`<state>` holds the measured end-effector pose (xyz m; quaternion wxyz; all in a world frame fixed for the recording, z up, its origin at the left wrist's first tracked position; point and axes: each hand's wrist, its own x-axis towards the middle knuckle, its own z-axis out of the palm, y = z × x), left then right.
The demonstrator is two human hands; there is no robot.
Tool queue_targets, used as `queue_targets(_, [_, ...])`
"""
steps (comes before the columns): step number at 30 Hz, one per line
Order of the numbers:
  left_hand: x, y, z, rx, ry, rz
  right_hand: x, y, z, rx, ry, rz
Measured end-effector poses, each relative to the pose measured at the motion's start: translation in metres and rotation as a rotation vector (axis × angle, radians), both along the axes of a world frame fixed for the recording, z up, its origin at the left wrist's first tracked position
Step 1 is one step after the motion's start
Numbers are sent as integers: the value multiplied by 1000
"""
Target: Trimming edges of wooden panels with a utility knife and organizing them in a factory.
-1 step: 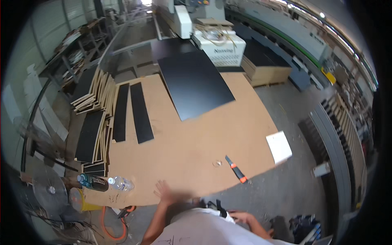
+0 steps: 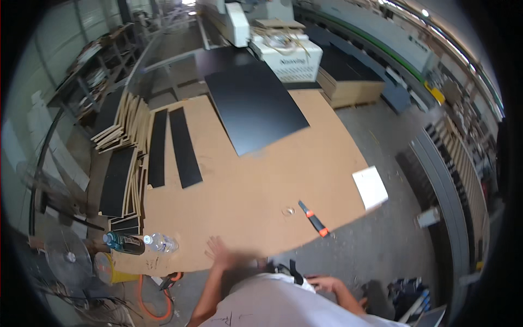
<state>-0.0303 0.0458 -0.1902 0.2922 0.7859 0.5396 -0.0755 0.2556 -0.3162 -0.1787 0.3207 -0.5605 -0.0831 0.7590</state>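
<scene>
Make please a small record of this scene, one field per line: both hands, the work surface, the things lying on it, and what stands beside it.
left hand: fingers spread, at the near edge; contact unclear
right hand: close to the body; grip unclear
surface: tan board
far part: large black panel
left part: two narrow black strips
near left corner: clear bottle, dark bottle
right part: black-and-orange knife, white rectangular item
left of surface: stacked black panels

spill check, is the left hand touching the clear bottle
Apart: the head view shows bare brown board between the left hand and the clear bottle.
</scene>
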Motion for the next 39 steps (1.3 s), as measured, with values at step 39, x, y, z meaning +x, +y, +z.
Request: queue_targets(39, [565, -246, 58, 126, -685, -253, 159, -383, -27, -373, -414, -540])
